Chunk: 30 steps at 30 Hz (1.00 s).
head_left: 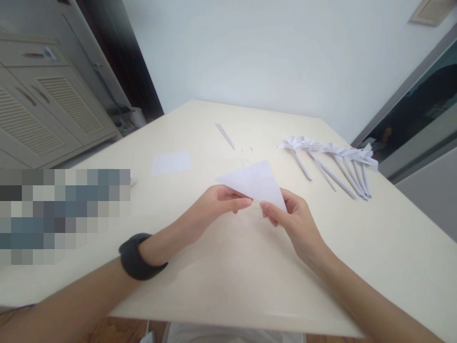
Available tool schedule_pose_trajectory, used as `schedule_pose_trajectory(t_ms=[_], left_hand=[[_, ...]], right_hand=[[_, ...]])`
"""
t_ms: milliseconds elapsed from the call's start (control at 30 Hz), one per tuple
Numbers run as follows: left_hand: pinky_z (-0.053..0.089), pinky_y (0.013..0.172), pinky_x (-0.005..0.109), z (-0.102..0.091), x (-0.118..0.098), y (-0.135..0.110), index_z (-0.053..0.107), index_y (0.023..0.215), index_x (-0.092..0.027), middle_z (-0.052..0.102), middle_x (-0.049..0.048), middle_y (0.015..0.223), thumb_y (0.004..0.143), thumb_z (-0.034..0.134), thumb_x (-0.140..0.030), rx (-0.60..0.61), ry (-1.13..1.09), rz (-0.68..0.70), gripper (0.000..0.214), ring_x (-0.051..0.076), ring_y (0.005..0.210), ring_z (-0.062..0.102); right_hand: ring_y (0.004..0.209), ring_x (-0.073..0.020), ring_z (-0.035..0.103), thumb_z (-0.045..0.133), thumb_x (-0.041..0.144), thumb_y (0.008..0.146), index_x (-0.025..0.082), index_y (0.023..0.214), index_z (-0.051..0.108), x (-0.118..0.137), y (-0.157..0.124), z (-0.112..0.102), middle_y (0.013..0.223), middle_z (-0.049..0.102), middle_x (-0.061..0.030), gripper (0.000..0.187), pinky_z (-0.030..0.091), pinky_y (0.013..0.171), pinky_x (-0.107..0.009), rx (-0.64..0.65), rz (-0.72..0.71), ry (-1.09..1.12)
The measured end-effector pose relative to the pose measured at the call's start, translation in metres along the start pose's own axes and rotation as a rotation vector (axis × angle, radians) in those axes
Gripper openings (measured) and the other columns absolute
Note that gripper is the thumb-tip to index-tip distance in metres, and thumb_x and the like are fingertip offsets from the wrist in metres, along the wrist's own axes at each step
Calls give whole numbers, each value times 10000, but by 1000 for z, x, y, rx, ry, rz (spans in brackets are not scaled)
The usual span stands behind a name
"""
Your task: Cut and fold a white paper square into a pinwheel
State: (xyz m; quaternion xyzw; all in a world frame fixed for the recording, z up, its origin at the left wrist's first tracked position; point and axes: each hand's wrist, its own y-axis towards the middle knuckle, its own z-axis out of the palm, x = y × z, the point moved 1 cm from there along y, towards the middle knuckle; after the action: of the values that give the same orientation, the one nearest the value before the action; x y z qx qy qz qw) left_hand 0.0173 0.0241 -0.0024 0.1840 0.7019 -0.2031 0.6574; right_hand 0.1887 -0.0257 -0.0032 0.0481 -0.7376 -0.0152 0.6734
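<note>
held paper (252, 181): plain white | wristband (134, 259): black | tabletop (221, 281): cream | cabinet (44, 116): beige | floor (116, 330): brown

A pale bluish-white wall (228, 57) rises behind the far edge of the desk (221, 290), softly lit, with a beige plate (430, 12) high on the right. Beyond the desk's left edge stand a cream cabinet (52, 102) with louvred doors and a dark upright panel (119, 47); past the far right corner is a dark framed pane (424, 102), and brown wood-look floor (116, 329) shows below the near edge.
</note>
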Motion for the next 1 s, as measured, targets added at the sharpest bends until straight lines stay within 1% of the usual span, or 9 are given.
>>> schedule_pose_trajectory(t_ms=[100, 200, 300, 500, 600, 667, 733, 900, 1000], left_hand=[[360, 621, 253, 2, -2, -1, 684, 797, -197, 655, 8, 820, 769, 622, -331, 1, 10, -2, 151, 146, 726, 511], [350, 590, 237, -1, -1, -1, 677, 780, -196, 633, -9, 764, 755, 650, -309, -60, 1, -21, 119, 122, 658, 469], [355, 594, 222, -2, -2, -3, 677, 806, -209, 640, -24, 785, 737, 682, -282, -116, -39, 14, 101, 111, 675, 476], [373, 611, 221, 1, -6, -7, 691, 850, -217, 672, -12, 861, 741, 680, -253, -128, -84, 74, 115, 126, 735, 534], [366, 596, 236, -4, -7, -6, 681, 742, -192, 650, -8, 770, 719, 694, -270, -196, -59, 90, 82, 127, 670, 512], [354, 582, 239, -11, -9, -4, 647, 628, -173, 607, -10, 668, 698, 709, -275, -262, -40, 103, 138, 120, 616, 477], [351, 584, 241, -16, -10, -2, 615, 564, -161, 570, -9, 610, 696, 708, -275, -293, -42, 115, 197, 118, 601, 463], [348, 593, 247, -16, -9, 0, 610, 565, -159, 541, -11, 579, 748, 656, -264, -210, -85, 97, 216, 115, 591, 451], [348, 596, 245, -13, -8, 0, 617, 587, -165, 546, -16, 589, 748, 658, -256, -184, -76, 84, 190, 116, 597, 453]], right_hand=[[591, -81, 422, 587, 232, 818, 183, 719, 566, -2, 0, 2, 696, 524, 39, 113, 323, 527, -222, 15, 2, -42], [603, -84, 433, 589, 234, 814, 181, 708, 562, -2, 0, 1, 705, 534, 37, 122, 329, 530, -219, 24, 18, -46], [590, -85, 432, 592, 248, 812, 181, 719, 563, 0, 1, -1, 677, 521, 40, 118, 328, 527, -221, 24, 46, -39], [586, -95, 444, 601, 269, 806, 180, 748, 559, 5, 1, -1, 654, 530, 32, 114, 329, 531, -228, 40, 60, -19], [552, -86, 410, 602, 262, 805, 176, 688, 511, 5, 3, -4, 617, 517, 35, 171, 300, 508, -226, 47, 52, 27], [531, -79, 380, 599, 254, 808, 175, 655, 483, 5, 4, -8, 585, 498, 40, 207, 273, 491, -224, 24, 43, 55], [518, -75, 361, 590, 239, 812, 172, 653, 490, 5, 6, -13, 564, 485, 42, 200, 250, 479, -225, -8, 35, 59], [496, -67, 333, 565, 183, 813, 172, 671, 507, 3, 7, -18, 534, 458, 52, 154, 216, 467, -226, -26, 33, 67], [499, -71, 336, 565, 222, 827, 179, 692, 516, 3, 7, -18, 529, 438, 56, 150, 231, 473, -220, -32, 42, 75]])
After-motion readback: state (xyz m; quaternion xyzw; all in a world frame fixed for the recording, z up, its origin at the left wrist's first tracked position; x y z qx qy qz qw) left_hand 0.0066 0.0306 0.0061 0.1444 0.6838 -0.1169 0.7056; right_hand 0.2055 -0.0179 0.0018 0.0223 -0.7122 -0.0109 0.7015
